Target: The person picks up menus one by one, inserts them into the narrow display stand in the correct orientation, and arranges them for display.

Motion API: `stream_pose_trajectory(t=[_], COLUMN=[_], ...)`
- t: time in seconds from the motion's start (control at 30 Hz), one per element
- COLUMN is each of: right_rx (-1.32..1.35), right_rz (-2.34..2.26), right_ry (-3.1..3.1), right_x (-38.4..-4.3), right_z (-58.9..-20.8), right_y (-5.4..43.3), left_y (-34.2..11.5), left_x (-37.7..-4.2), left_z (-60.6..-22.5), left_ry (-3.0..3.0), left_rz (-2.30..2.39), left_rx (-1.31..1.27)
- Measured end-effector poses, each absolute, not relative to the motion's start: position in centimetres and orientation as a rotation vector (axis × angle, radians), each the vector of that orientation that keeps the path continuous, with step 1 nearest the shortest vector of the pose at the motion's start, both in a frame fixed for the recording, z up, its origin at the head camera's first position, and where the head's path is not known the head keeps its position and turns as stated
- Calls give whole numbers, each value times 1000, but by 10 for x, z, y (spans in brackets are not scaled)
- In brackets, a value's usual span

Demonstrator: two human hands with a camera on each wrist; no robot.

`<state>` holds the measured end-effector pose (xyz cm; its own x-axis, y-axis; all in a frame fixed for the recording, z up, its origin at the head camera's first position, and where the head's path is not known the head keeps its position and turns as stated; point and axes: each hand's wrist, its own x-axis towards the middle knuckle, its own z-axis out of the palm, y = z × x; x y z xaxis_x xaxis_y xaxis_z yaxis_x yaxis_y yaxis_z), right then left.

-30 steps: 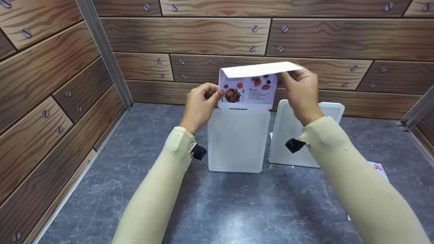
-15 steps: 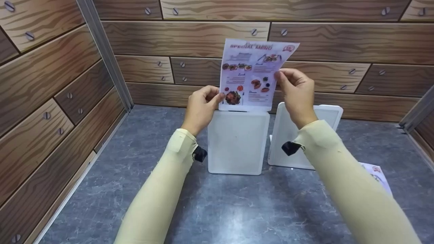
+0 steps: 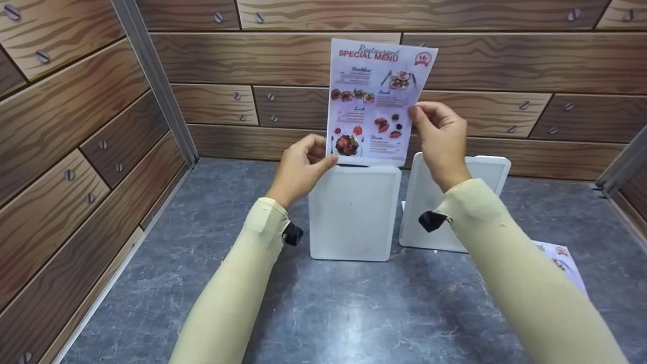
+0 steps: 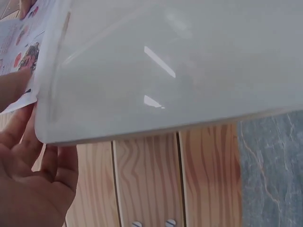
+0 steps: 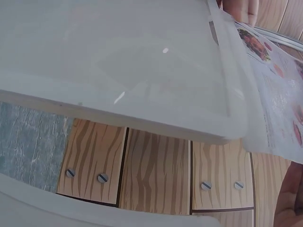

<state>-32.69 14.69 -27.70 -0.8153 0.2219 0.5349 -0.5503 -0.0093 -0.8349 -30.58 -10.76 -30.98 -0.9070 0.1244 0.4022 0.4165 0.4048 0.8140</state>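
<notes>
A printed restaurant menu sheet [image 3: 379, 106] stands nearly upright at the top edge of a white, clear-faced menu holder [image 3: 354, 215]. My left hand [image 3: 302, 169] is at the sheet's lower left corner, thumb in front and fingers behind; in the left wrist view those fingers also lie by the holder's corner. With thumb and fingers my right hand [image 3: 442, 139] pinches the sheet's right edge around mid-height. In the right wrist view the sheet's lower edge meets the holder's top; whether it is inside the slot cannot be told.
A second white holder [image 3: 422, 212] stands to the right, partly behind my right hand and wrist. Another printed menu sheet [image 3: 570, 263] lies on the dark marbled tabletop [image 3: 323, 313], partly under my right forearm. Wood-patterned walls [image 3: 212, 55] rise at the back and sides.
The menu sheet's top was folded over toward me; it has swung up and straightened, its print now readable. My left thumb has slid slightly down at the sheet's corner.
</notes>
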Motion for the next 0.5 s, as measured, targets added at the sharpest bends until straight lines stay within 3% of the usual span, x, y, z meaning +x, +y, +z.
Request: stream_pose_trajectory(t=[0.5], right_rx=[368], right_rz=[1872], right_ry=[-1699], right_x=[-328], right_z=[-274], right_y=[141], left_y=[-116], left_x=[-305], left_z=[-312], left_ry=[-2322], left_rz=[-1505], left_rx=[-503])
